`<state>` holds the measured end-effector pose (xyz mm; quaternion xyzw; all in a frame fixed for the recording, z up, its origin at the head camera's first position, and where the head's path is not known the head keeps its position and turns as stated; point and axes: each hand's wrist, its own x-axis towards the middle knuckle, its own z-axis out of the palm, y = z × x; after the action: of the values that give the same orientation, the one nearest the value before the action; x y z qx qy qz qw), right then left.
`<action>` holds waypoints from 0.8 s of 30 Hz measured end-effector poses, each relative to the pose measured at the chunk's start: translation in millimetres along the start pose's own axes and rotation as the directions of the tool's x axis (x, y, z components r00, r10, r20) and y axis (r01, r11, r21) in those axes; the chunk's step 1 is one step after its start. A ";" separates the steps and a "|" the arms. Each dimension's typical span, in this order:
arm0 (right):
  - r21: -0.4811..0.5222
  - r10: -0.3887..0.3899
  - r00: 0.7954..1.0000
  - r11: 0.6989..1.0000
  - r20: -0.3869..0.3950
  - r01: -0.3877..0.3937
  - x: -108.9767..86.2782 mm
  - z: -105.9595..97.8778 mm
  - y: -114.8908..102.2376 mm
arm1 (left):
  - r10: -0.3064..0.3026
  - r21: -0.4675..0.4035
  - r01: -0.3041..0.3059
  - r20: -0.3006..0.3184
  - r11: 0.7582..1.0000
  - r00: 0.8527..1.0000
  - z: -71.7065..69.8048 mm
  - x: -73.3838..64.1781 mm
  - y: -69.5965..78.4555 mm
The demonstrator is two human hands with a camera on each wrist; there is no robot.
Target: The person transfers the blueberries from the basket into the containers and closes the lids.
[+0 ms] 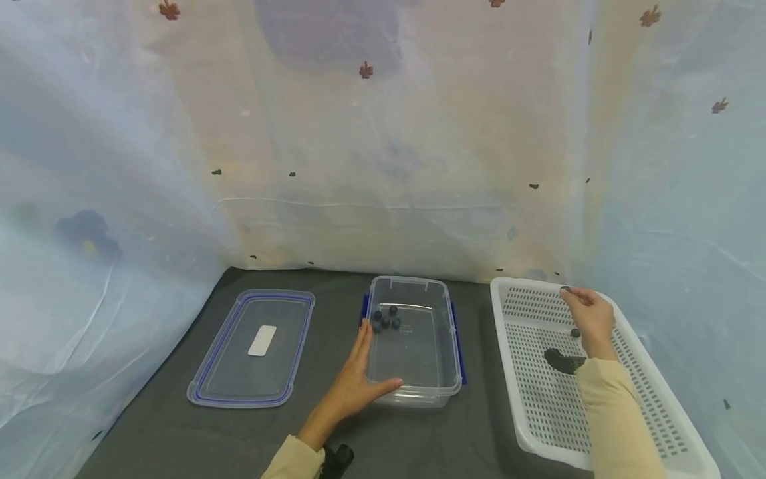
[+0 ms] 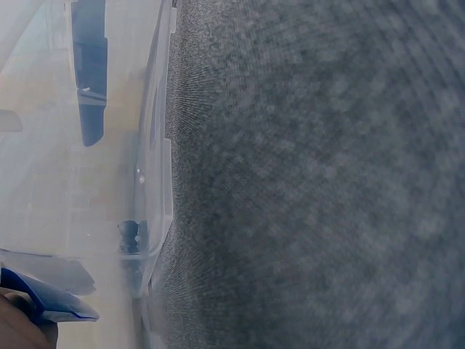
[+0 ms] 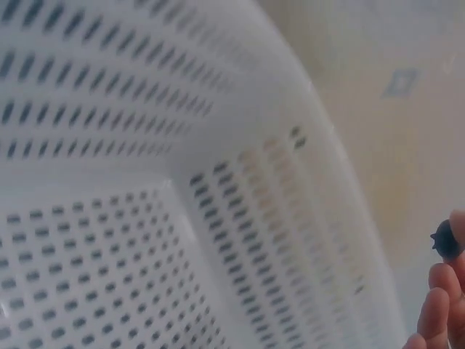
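Note:
My right hand (image 1: 589, 322) is raised over the far end of a white perforated basket (image 1: 520, 426). Between thumb and fingertips it pinches a dark blueberry (image 3: 445, 240), whose small crown shows in the right wrist view. Another blueberry (image 1: 575, 332) lies in the basket below that hand. My left hand (image 1: 353, 386) rests with extended fingers along the left side of a clear plastic box (image 1: 419, 359), its thumb at the near rim. Several blueberries (image 1: 385, 322) sit inside the box, towards its far left. In the left wrist view, a fingertip touches a blue latch (image 2: 54, 298).
A clear lid (image 1: 263, 379) with a blue seal and a white label lies left of the box. Dark grey cloth (image 1: 335, 293) covers the table. A pale patterned sheet (image 1: 383, 166) hangs behind and at both sides. A dark curved item (image 1: 561, 361) shows beside the right wrist.

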<state>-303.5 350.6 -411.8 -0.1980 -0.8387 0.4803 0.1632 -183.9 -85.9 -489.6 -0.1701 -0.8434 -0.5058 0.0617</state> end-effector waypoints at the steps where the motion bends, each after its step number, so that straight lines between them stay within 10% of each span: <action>1: 0.007 -0.013 1.000 1.000 0.010 0.013 -2.7 -0.1 -4.3 | -0.002 -0.002 0.002 0.002 1.000 1.000 -0.1 -0.3 0.1; 10: 0.116 -0.141 0.984 0.985 0.111 0.128 -17.7 4.4 -33.9 | -0.001 -0.007 0.001 0.003 1.000 1.000 -0.9 0.1 1.4; 24: 0.199 -0.338 0.895 0.936 0.290 0.289 -56.4 19.6 -88.5 | -0.011 -0.015 0.011 0.005 1.000 1.000 -1.6 0.0 2.4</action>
<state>-279.1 267.8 -349.0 0.0334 -0.8363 0.5351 0.1149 -183.1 -86.3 -486.8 -0.1671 -0.8408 -0.5119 0.0558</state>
